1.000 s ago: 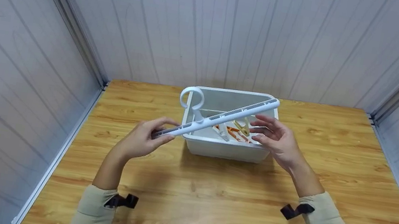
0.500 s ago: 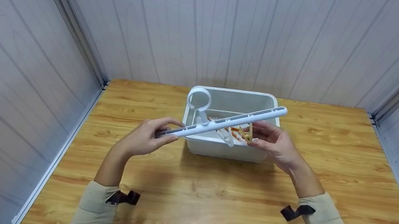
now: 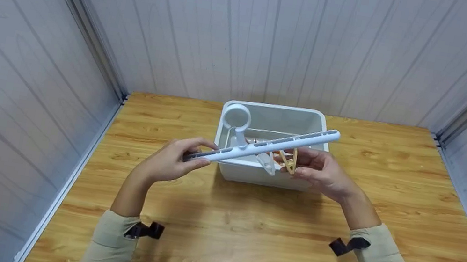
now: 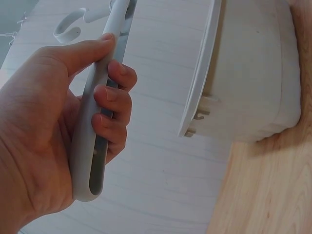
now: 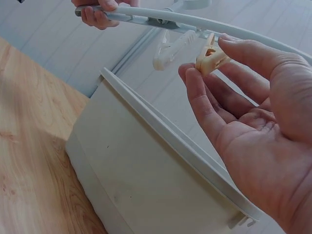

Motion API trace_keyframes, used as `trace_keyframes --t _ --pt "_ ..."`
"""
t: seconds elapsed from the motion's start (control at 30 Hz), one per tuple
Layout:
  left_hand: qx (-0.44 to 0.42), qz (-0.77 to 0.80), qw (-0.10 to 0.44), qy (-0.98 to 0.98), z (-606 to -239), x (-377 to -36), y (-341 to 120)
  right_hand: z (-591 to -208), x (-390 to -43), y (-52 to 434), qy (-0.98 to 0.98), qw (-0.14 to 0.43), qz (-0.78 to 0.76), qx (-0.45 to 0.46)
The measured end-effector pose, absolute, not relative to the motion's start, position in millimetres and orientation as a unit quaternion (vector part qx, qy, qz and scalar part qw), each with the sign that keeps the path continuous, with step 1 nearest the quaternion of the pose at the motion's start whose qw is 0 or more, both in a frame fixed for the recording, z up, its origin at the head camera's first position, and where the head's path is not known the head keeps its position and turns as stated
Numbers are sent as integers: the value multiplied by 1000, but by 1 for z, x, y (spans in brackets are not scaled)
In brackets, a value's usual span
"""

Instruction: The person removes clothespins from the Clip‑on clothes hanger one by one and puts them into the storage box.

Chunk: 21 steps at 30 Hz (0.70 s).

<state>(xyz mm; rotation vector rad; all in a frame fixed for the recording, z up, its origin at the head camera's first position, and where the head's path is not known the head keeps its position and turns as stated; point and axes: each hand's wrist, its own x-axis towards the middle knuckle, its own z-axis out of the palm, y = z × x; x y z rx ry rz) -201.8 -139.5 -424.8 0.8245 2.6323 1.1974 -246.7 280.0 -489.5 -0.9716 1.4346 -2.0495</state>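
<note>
While the left hand point(image 3: 169, 162) grips one end of the white hanger bar point(image 3: 262, 145) above the bin point(image 3: 265, 176), right hand point(image 3: 323, 173) fingers pinch a yellow clip point(image 5: 210, 58) hanging off it. Looks like a shaky bar could make that pinch slip.

Smooth white plastic hanger point(image 3: 269, 145) and bin point(image 3: 262, 174), yellowish plastic peg point(image 5: 210, 59), glossy wood-grain table point(image 3: 270, 251).

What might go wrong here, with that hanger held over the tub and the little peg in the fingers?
1. The right hand only pinches the yellow peg at its fingertips; it may slip and drop into the tub.
2. The left hand holds the hanger by one end alone, so the tilted bar may swing or dip when the peg is pressed.
</note>
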Motion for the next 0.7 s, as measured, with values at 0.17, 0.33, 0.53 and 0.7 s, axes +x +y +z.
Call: trace_keyframes --t 0.17,0.33,0.53,0.7 --pt "276 394 70 874 -425 -202 -139 -490 -248 278 456 265 -753 -395" --pt "280 393 72 873 -424 -201 -139 -490 -249 277 412 294 -764 -401" --pt "282 394 72 872 -423 -201 -138 -491 -248 278 400 298 -765 -408" --pt "283 389 67 874 -423 -199 -136 -495 -249 281 412 281 -759 -418"
